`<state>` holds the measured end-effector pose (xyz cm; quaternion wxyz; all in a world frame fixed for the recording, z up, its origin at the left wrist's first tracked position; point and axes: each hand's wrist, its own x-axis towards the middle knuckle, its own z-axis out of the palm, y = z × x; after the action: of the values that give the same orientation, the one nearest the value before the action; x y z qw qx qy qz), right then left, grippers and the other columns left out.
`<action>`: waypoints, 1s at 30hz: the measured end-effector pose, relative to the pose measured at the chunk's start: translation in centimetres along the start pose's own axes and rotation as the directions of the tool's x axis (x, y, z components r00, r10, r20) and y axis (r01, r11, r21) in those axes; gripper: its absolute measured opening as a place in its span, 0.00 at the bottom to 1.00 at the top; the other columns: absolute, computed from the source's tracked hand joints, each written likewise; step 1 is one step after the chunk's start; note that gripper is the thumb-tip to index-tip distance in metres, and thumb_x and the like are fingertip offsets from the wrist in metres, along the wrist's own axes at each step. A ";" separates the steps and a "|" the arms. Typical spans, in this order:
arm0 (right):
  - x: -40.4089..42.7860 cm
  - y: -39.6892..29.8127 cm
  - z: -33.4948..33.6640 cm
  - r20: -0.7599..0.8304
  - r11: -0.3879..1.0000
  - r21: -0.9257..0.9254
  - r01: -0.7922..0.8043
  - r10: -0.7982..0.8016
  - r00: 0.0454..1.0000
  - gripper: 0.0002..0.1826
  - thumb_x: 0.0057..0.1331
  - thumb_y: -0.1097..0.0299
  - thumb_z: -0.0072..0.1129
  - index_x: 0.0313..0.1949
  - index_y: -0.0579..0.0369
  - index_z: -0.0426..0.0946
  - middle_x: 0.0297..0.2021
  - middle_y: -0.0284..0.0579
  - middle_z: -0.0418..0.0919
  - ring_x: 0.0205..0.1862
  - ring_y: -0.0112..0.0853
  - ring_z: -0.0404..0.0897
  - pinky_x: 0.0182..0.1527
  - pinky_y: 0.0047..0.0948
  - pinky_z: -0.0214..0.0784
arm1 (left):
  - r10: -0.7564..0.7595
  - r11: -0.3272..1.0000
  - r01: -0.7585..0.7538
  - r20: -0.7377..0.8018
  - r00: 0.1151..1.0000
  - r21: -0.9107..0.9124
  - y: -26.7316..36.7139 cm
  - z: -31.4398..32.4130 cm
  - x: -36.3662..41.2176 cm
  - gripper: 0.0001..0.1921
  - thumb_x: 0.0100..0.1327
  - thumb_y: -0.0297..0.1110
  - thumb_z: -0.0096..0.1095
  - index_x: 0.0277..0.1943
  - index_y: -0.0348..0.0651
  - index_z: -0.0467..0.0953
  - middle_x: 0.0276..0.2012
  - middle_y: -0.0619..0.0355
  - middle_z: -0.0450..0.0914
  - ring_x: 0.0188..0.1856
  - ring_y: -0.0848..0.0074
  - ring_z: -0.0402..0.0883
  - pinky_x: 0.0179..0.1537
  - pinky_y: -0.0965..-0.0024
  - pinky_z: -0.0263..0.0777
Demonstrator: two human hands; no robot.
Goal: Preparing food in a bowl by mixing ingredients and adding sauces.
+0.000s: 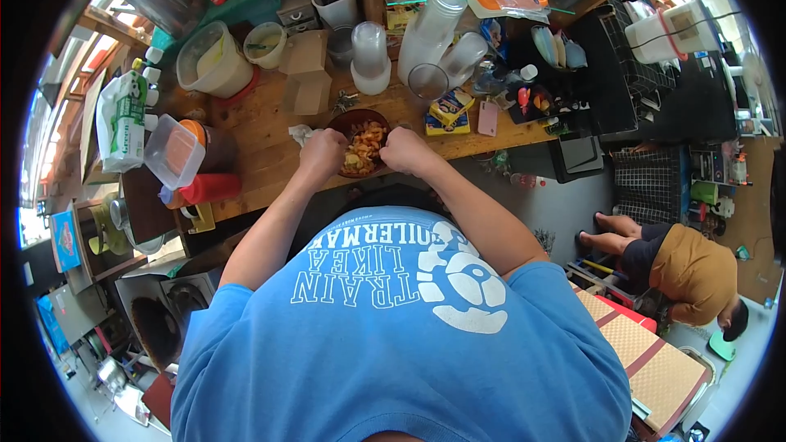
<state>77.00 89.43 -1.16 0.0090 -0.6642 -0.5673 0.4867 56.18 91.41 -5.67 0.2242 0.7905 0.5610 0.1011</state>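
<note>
A dark reddish-brown bowl point(362, 118) sits on the wooden table in front of me, holding orange-coated food pieces point(363, 147) that look like pasta. My left hand point(322, 155) is curled at the bowl's left rim. Opposite it, my right hand point(406, 150) is curled at the right rim. Whether the fingers grip the rim or slim utensils is hidden by the hands. A crumpled white tissue point(302, 133) lies just behind my left hand. Beyond the bowl are a bunch of keys point(346, 100) and an open brown cardboard box point(307, 73).
Stacked clear plastic cups point(370, 55), yellow-and-blue boxes point(451, 112) and a pink phone-like item point(488, 118) stand on the wooden table point(261, 156). At left are a red squeeze bottle point(212, 188) and a clear container point(175, 150). Another person point(694, 273) bends over at far right.
</note>
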 end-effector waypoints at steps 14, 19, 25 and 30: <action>-0.3 -0.3 -0.7 -0.026 0.997 -0.046 0.067 -0.068 0.997 0.15 0.60 0.68 0.53 0.24 0.70 0.80 0.16 0.59 0.78 0.20 0.42 0.82 0.28 0.41 0.76 | -0.080 0.987 0.067 0.089 0.993 0.144 -0.2 -2.0 0.2 0.07 0.56 0.27 0.58 0.31 0.39 0.84 0.34 0.44 0.85 0.38 0.50 0.85 0.37 0.50 0.79; 0.4 -0.1 -1.2 0.038 0.973 -0.230 0.029 -0.020 0.999 0.15 0.58 0.69 0.54 0.37 0.70 0.83 0.40 0.68 0.82 0.46 0.54 0.83 0.50 0.45 0.76 | -0.210 0.971 0.179 0.204 0.956 0.161 -0.6 -2.5 -0.6 0.07 0.53 0.27 0.62 0.33 0.40 0.85 0.34 0.43 0.85 0.38 0.53 0.86 0.38 0.51 0.79; 0.0 -0.1 0.2 -0.106 0.969 -0.163 0.183 -0.202 0.974 0.16 0.58 0.67 0.54 0.24 0.72 0.80 0.22 0.63 0.80 0.28 0.50 0.84 0.37 0.43 0.77 | -0.184 0.962 0.218 0.200 0.962 -0.164 -1.4 -0.1 -0.5 0.11 0.54 0.29 0.63 0.39 0.42 0.87 0.34 0.44 0.85 0.38 0.54 0.86 0.41 0.54 0.79; -1.6 -1.0 -2.6 0.014 0.981 -0.194 0.029 -0.027 1.000 0.16 0.57 0.69 0.55 0.37 0.70 0.83 0.40 0.69 0.82 0.47 0.56 0.83 0.51 0.46 0.76 | -0.187 0.970 0.171 0.077 0.979 0.174 1.0 -4.1 -0.8 0.11 0.55 0.28 0.63 0.41 0.43 0.87 0.34 0.44 0.85 0.40 0.52 0.86 0.43 0.55 0.79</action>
<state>78.14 89.93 1.80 -0.0522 -0.6511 -0.6214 0.4327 55.03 91.39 -1.57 0.1914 0.7564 0.6255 -0.0033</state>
